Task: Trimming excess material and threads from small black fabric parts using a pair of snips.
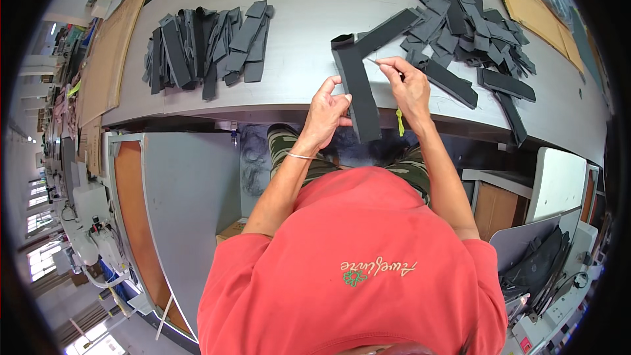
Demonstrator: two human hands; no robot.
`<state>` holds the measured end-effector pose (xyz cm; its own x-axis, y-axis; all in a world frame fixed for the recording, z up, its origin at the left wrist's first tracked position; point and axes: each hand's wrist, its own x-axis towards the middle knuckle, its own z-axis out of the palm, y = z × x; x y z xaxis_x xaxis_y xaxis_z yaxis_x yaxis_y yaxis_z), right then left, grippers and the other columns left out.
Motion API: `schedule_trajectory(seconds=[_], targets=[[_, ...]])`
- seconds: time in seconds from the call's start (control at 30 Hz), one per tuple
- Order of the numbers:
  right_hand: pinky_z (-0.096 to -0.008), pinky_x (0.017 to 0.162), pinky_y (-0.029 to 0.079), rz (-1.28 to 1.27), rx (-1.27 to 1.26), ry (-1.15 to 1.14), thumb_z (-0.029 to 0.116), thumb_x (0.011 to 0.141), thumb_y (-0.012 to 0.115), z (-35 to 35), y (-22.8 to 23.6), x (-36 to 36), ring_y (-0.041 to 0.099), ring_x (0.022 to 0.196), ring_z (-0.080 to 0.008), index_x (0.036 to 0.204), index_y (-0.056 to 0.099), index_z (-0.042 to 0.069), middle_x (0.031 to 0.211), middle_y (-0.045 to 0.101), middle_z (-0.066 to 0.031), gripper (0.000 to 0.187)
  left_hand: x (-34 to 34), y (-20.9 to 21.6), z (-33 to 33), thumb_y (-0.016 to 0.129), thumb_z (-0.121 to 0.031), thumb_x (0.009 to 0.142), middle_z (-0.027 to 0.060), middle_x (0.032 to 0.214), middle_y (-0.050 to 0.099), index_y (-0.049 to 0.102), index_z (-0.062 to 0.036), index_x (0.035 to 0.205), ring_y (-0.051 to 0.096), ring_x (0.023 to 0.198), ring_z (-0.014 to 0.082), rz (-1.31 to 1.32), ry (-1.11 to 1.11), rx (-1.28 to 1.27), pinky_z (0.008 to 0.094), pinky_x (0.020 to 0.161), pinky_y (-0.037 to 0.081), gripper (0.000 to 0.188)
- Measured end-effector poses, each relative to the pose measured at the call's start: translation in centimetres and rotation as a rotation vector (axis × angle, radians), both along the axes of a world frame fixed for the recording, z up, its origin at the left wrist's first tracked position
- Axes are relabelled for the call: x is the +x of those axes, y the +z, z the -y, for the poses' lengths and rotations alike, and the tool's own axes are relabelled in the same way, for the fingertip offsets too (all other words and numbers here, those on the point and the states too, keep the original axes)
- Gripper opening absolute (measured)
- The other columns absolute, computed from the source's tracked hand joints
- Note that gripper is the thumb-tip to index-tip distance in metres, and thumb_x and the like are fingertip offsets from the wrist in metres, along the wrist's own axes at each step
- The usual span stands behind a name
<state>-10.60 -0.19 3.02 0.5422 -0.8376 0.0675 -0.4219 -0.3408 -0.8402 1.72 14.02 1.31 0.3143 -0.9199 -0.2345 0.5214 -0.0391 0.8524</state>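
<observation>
My left hand is closed on a long dark grey fabric strip, thumb on its face, holding it upright over the table's near edge. The strip's top end is folded into an open loop. My right hand pinches a slim, pointed metal tool, most of it hidden in the fingers. Its tip points at the strip's right edge. A yellow-green ribbon hangs below that hand. Just behind the held strip, another dark strip slants toward the pile on the right.
On the grey table a row of dark strips lies at left. A larger loose pile is at right, with several strips near the edge. Cardboard borders the table's right side. A grey cabinet stands below at left.
</observation>
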Motion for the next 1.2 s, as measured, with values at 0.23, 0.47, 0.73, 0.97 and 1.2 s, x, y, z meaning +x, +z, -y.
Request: schedule_trajectory(seconds=[0.23, 0.47, 0.73, 0.97, 1.2], targets=[[-0.0303, 0.066, 0.046, 0.062, -0.051, 0.314, 0.013, 0.083, 0.065, -2.0, 1.6, -3.7, 0.061, 0.073, -0.0218, 0.103, 0.07, 0.009, 0.088, 0.066, -0.0068, 0.021, 1.3, 0.5, 0.1, 0.054, -0.012, 0.094, 0.0032, 0.088, 0.064, 0.041, -0.0044, 0.126, 0.061, 0.072, 0.0068, 0.015, 0.086, 0.063, 0.0263, 0.063, 0.055, 0.035], [-0.0313, 0.062, 0.044, 0.076, -0.168, 0.279, 0.01, 0.08, 0.068, -2.7, 1.6, -4.1, 0.057, 0.068, -0.0212, 0.101, 0.071, 0.01, 0.078, 0.062, -0.0059, 0.021, 1.5, 0.6, 0.1, 0.053, -0.008, 0.094, 0.0042, 0.09, 0.063, 0.038, -0.0048, 0.132, 0.062, 0.081, 0.0096, 0.035, 0.033, -0.009, 0.0291, 0.069, 0.056, 0.042], [-0.0275, 0.066, 0.043, 0.115, -0.184, 0.332, -0.001, 0.078, 0.065, -2.7, 2.2, -4.1, 0.056, 0.071, -0.0187, 0.1, 0.07, 0.003, 0.079, 0.062, -0.0066, 0.023, 1.4, 1.5, -0.1, 0.054, -0.005, 0.093, 0.0011, 0.086, 0.062, 0.035, 0.0003, 0.134, 0.062, 0.082, 0.0096, -0.113, 0.027, -0.069, 0.034, 0.074, 0.058, 0.046], [-0.0294, 0.066, 0.045, 0.12, -0.233, 0.302, 0.004, 0.078, 0.068, -2.7, 2.2, -4.1, 0.059, 0.071, -0.0198, 0.095, 0.071, 0.006, 0.078, 0.064, -0.0064, 0.018, 1.4, 1.4, -0.1, 0.052, -0.004, 0.092, 0.0047, 0.088, 0.064, 0.036, 0.0023, 0.135, 0.062, 0.078, 0.0095, -0.042, 0.014, -0.048, 0.0297, 0.068, 0.056, 0.046], [-0.031, 0.075, 0.047, 0.194, -0.25, 0.211, 0.015, 0.076, 0.074, -1.6, 3.7, -4.2, 0.061, 0.086, -0.0225, 0.114, 0.065, 0.012, 0.093, 0.061, -0.0078, 0.04, 1.0, 2.1, 0.0, 0.052, -0.003, 0.091, 0.0044, 0.09, 0.066, 0.038, 0.0033, 0.138, 0.06, 0.075, 0.0063, 0.08, -0.065, 0.026, 0.0226, 0.065, 0.05, 0.049]])
